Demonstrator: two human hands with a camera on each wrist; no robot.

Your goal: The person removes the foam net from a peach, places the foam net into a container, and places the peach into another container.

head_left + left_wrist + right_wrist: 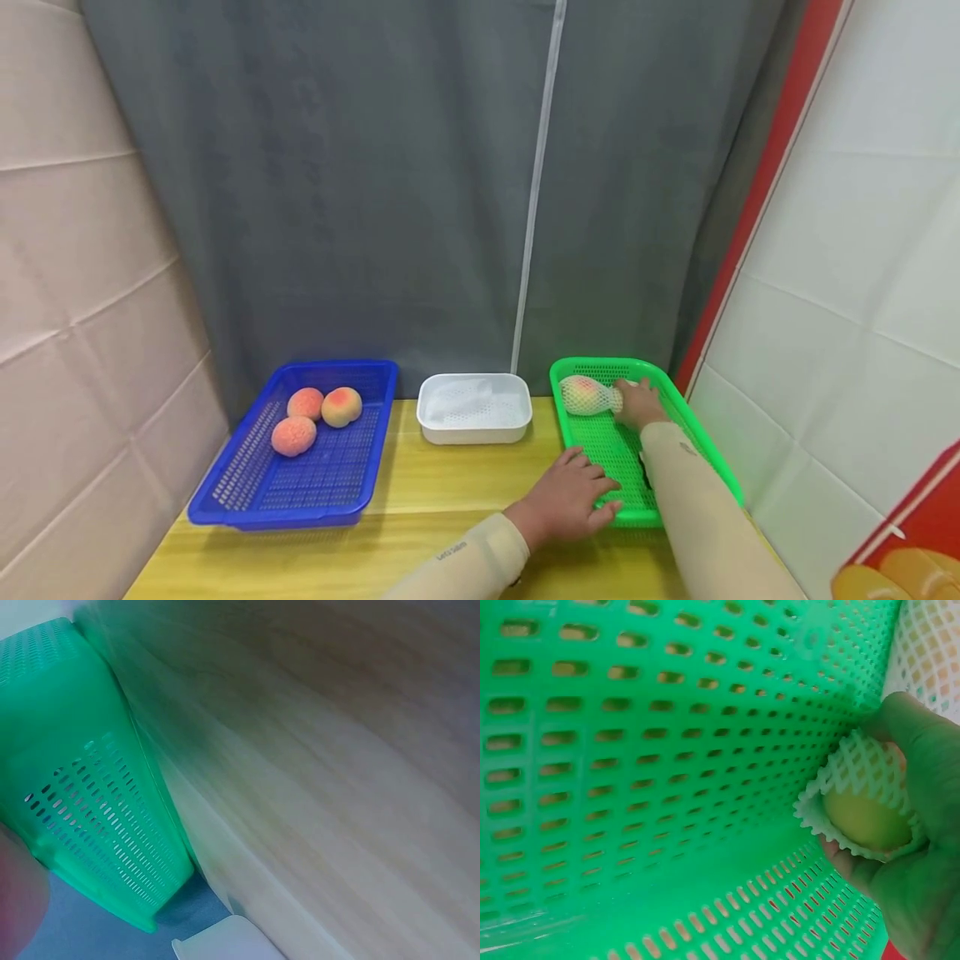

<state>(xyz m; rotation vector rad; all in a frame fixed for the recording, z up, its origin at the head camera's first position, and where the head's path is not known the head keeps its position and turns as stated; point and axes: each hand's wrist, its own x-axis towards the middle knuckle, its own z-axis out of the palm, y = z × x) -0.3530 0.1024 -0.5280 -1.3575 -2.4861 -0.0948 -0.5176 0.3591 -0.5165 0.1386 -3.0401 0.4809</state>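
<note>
My right hand [641, 403] reaches into the green basket [615, 450] at the right. In the right wrist view its fingers and thumb curl round a peach [866, 817] in a white foam net, the yellowish end showing through the net's opening. Just left of that hand lies another netted peach [587, 395], whose net [930, 652] fills the upper right corner of the right wrist view. With fingers spread, my left hand [566, 498] is at the green basket's near left rim. Only a blurred bit of it shows in the left wrist view.
A blue basket [322, 492] on the left holds three bare peaches [294, 436]. Between the baskets stands a white container [475, 433] with white netting [472, 404] inside. Behind the wooden table [442, 500] hangs a grey curtain [360, 208]; a white wall [810, 400] borders the right side.
</note>
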